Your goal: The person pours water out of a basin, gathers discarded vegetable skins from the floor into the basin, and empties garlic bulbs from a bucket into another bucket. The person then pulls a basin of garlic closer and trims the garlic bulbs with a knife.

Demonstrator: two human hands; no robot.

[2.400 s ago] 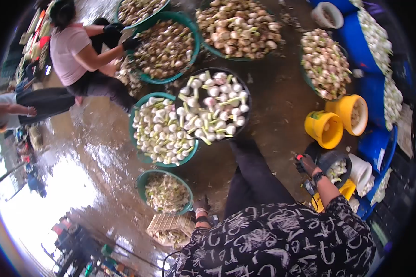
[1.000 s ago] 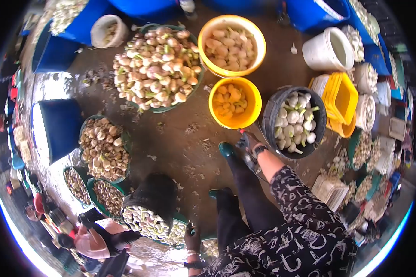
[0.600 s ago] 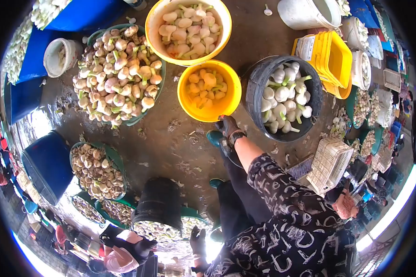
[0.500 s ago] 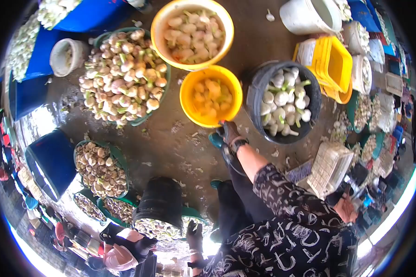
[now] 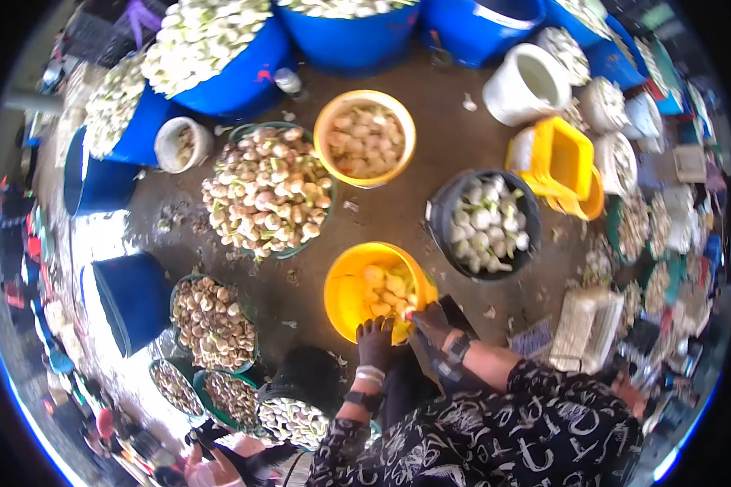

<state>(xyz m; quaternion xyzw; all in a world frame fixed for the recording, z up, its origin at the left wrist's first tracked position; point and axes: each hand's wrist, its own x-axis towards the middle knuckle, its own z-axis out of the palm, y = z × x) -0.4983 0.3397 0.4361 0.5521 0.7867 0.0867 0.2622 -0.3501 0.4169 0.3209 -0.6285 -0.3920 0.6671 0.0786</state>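
Yellow bucket (image 5: 343, 288) at near centre, directly ahead of both hands, garlic bulbs (image 5: 391, 286) gathered toward the right of its inside — probably owing to a lean. Mouth turned up and seemingly somewhat leftward in the head view; long axis running from there down toward the right, allowing for lens curve. Base hidden, contact with the floor (image 5: 447, 130) impossible to tell.

Right hand (image 5: 433, 325) apparently clasped at the right of the near rim. Left hand (image 5: 376, 345) just beside, fingers laid over the same rim, perhaps for steadiness; firmness of grip unreadable.

Farther out: yellow-rimmed bucket (image 5: 409, 136) of bulbs beyond, black bucket (image 5: 440, 223) of white bulbs rightward, heaped garlic (image 5: 264, 191) leftward — ringed round, likely for easy reach. Blue tubs (image 5: 345, 40) farthest.
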